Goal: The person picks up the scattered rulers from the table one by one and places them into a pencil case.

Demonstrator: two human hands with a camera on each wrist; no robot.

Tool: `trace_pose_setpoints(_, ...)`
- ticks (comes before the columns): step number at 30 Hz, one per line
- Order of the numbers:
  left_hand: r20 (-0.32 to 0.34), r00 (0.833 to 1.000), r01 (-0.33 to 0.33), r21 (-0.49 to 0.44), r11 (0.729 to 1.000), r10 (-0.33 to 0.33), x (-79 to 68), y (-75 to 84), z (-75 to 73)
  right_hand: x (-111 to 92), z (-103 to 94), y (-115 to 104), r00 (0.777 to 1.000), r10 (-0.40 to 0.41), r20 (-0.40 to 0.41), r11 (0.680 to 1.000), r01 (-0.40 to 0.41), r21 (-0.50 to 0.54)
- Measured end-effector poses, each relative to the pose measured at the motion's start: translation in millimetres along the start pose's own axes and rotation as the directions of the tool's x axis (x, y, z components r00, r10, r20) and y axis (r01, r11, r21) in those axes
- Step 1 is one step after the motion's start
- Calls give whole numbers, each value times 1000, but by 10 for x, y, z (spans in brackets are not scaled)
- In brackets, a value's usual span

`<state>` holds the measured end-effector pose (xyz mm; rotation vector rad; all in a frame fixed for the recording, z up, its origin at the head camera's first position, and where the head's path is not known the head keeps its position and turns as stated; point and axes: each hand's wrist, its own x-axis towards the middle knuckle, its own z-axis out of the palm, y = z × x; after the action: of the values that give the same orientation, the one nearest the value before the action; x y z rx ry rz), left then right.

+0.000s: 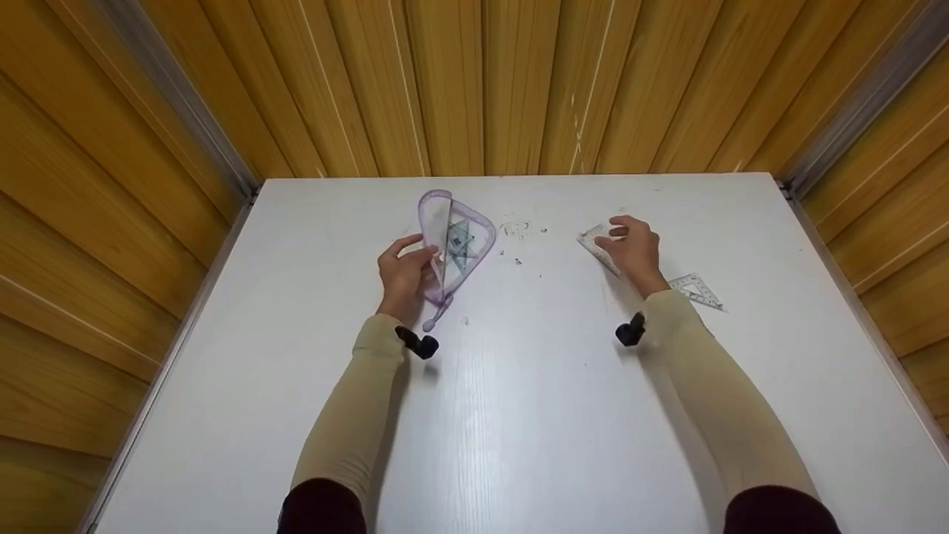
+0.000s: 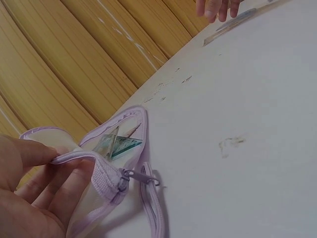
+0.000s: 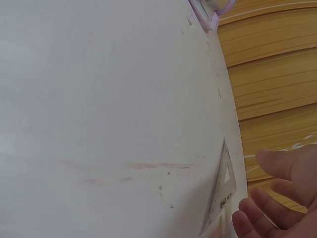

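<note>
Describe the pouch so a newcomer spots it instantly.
On the far half of the white table, look just left of centre. The left grip holds a see-through pouch there. Unlike the loose clear set square by the right sleeve, the pouch is lilac-edged, with teal plastic inside.

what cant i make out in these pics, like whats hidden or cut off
- Head view: part of the set square by the right grip, hidden behind the fingers.
- Head view: markings on the other set square, too small to read.
- Left wrist view: how many items the lilac pouch holds; they overlap.
- Left wrist view: most of the right grip, cut off by the top edge.
- Right wrist view: most of the pouch, likewise.
</note>
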<state>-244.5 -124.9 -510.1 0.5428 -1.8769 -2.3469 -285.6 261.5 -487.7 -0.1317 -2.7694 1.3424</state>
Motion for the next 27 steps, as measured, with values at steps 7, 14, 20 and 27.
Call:
trace_pose_setpoints(7,-3,1000,8,8,1000,-8,4,15,-3,-56,-13,71,1000,26,-1,1000,-26,11)
trace_pose_setpoints(14,-15,1000,20,19,1000,-20,-5,22,-19,-95,-20,88,999,32,4,999,-32,-6)
trace_pose_setpoints(20,-18,1000,21,27,999,-20,-20,37,-20,-125,-1,76,999,43,17,999,-43,-23)
trace_pose_setpoints(27,-1,1000,-11,3,1000,11,11,6,-19,-153,-1,105,1000,3,8,1000,-3,-24)
